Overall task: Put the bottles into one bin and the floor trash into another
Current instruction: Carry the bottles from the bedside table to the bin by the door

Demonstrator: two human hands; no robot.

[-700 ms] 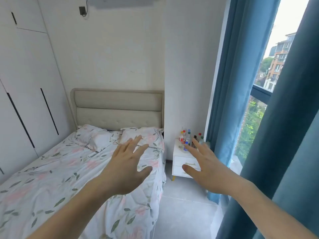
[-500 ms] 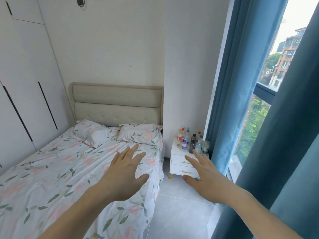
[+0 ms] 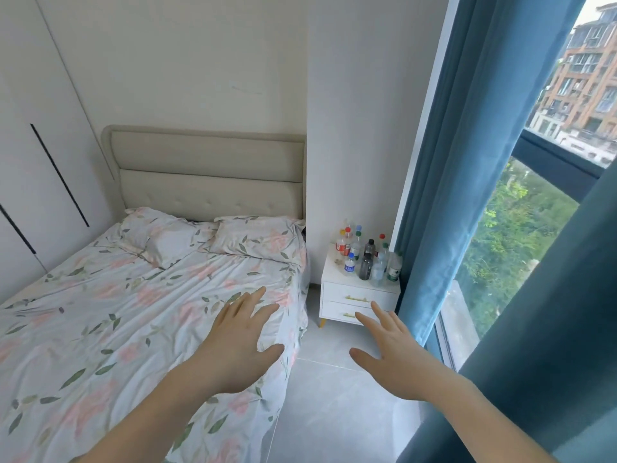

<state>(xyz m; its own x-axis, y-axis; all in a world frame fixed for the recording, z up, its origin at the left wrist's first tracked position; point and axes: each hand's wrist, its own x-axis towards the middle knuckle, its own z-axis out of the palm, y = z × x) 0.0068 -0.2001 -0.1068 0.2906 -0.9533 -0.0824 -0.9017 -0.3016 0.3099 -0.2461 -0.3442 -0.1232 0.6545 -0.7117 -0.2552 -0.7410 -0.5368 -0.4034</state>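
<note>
Bottles [image 3: 366, 259]: we are seeing a cluster of plastic bottles standing upright on top of the white nightstand [image 3: 359, 294], crowded toward its back and right edges; caps are showing red, blue, green, yellow and black, and a small blue-labelled one is standing nearer the front left of the group.
Nightstand: it is sitting in the corner between the bed [image 3: 140, 312] and the blue curtain [image 3: 444, 182], with two drawers and gold handles facing us.
Left hand [image 3: 238, 345]: we are holding it out in front, palm down, fingers straight and spread, gripping nothing; it is hovering over the right edge of the floral bedspread.
Right hand [image 3: 392, 354]: we are holding it out likewise, fingers extended and apart, empty; it is hanging above the grey floor [image 3: 334, 412], its fingertips overlapping the lower drawer in our view, well short of the bottles.
Bins: we are not seeing any from here.
Floor: grey tiles are running between the bed and the window.
</note>
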